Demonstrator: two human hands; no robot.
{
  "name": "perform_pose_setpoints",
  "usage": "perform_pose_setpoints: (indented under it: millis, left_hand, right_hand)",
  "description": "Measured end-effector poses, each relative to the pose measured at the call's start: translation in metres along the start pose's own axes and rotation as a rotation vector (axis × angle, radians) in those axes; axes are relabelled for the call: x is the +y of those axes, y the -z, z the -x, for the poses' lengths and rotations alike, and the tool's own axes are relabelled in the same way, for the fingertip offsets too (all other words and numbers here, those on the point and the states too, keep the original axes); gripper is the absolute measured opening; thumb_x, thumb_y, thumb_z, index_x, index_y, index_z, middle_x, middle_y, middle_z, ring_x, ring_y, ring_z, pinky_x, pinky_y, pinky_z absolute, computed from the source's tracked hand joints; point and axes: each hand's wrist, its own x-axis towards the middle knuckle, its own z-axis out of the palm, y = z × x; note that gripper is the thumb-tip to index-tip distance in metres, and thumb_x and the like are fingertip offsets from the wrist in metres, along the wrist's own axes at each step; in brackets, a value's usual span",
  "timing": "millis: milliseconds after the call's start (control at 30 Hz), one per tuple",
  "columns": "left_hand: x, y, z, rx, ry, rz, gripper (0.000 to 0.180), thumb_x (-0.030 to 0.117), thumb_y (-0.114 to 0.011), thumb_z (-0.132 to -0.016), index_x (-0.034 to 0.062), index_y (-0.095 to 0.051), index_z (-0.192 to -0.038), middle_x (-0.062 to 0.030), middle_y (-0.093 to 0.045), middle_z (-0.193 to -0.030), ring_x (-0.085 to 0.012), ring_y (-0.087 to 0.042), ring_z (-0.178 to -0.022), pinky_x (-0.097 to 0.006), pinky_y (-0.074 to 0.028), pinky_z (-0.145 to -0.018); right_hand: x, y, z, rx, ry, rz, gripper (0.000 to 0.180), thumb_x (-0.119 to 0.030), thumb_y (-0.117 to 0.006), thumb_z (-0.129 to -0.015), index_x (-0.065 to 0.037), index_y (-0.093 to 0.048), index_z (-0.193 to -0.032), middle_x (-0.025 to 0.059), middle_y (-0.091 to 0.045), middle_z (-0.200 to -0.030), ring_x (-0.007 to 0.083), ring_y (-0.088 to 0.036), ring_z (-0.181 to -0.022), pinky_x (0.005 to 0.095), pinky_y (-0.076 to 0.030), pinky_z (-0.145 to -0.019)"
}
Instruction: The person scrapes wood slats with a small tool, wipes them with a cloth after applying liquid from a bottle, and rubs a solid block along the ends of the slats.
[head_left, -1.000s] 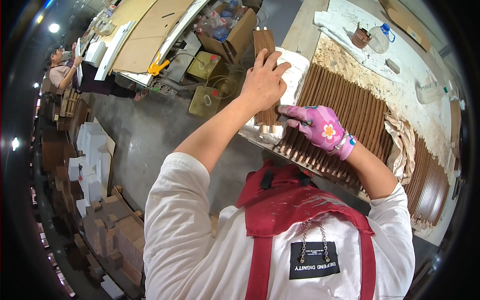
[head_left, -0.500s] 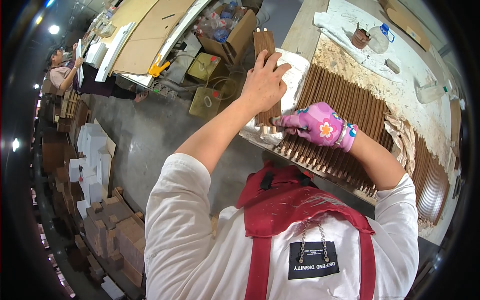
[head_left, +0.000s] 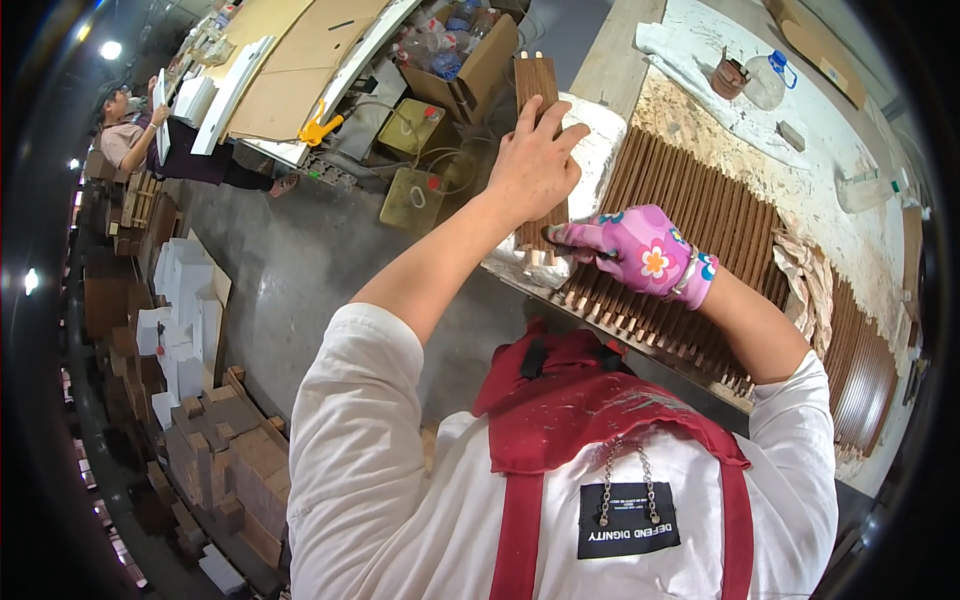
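Note:
My bare left hand (head_left: 538, 165) lies on a dark brown wooden slat (head_left: 536, 82), its fingers spread across the wood. Pale dowels stick out of both ends of the slat. Under it is a white foam block (head_left: 597, 130) at the bench edge. My right hand (head_left: 640, 250), in a pink flowered glove, is closed at the slat's near end. A small dark piece shows at its fingertips, too little of it visible to name. Beneath and beyond the glove, many similar brown slats (head_left: 690, 200) lie side by side, dowel ends toward me.
Crumpled brown paper (head_left: 803, 280) lies over the slats. Farther back on the bench are a clear jug (head_left: 768, 85), a brown container (head_left: 729, 76) and a bottle (head_left: 868, 190). Metal cans (head_left: 412, 197) and a carton of bottles (head_left: 480, 70) stand left. Another person (head_left: 130, 130) works far left.
My right fingertips have shifted slightly away from me along the slat's edge. My left hand keeps its place on the slat. The whole view has moved a little.

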Motion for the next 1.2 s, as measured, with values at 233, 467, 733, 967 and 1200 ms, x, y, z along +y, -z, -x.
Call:
perform_pose_setpoints:
  millis: [233,467,733,967,1200]
  left_hand:
    - [-0.001,-0.001,0.0,0.012,0.002,-0.002,0.04,0.017,-0.053,-0.084,0.0141,-0.053,-0.124,-0.0119,-0.039,-0.138,-0.0422,-0.029,-0.132,-0.057,-0.045,-0.094]
    - [0.0,-0.001,-0.002,0.02,-0.009,0.002,0.04,0.016,-0.053,-0.084,0.0143,-0.054,-0.123,-0.0118,-0.039,-0.138,-0.0419,-0.029,-0.132,-0.057,-0.045,-0.094]
    - [-0.001,-0.001,0.0,0.017,0.009,-0.001,0.04,0.017,-0.052,-0.084,0.0145,-0.054,-0.124,-0.0117,-0.039,-0.138,-0.0418,-0.029,-0.132,-0.058,-0.044,-0.094]
    - [0.001,0.0,-0.002,0.022,-0.003,0.016,0.039,0.017,-0.052,-0.084,0.014,-0.054,-0.123,-0.0122,-0.04,-0.138,-0.0424,-0.03,-0.132,-0.058,-0.045,-0.093]
    - [-0.003,-0.007,-0.002,0.083,0.003,0.043,0.033,0.021,-0.054,-0.086,0.0156,-0.058,-0.118,-0.0095,-0.043,-0.135,-0.042,-0.033,-0.129,-0.057,-0.046,-0.092]
  right_hand:
    - [-0.001,0.0,0.0,0.08,-0.109,-0.024,0.042,-0.017,-0.061,-0.083,-0.02,-0.059,-0.125,0.0099,-0.068,-0.082,0.0302,-0.066,-0.07,0.0378,-0.051,-0.062]
    - [0.0,0.0,0.0,0.028,-0.029,0.067,0.043,-0.018,-0.061,-0.083,-0.021,-0.059,-0.126,0.0096,-0.069,-0.083,0.0297,-0.066,-0.069,0.0374,-0.051,-0.06]
    - [0.007,0.002,0.003,0.08,-0.069,-0.039,0.045,-0.015,-0.061,-0.082,-0.02,-0.057,-0.127,0.0092,-0.069,-0.088,0.0301,-0.066,-0.075,0.0386,-0.051,-0.063]
    - [-0.007,0.012,0.002,0.001,-0.05,0.023,0.045,-0.011,-0.061,-0.081,-0.017,-0.058,-0.125,0.0097,-0.068,-0.093,0.0306,-0.066,-0.077,0.0378,-0.052,-0.065]
    - [-0.016,-0.005,-0.005,0.162,-0.066,-0.068,0.049,-0.011,-0.057,-0.081,-0.018,-0.055,-0.129,0.0061,-0.069,-0.092,0.0303,-0.066,-0.074,0.0383,-0.051,-0.062]
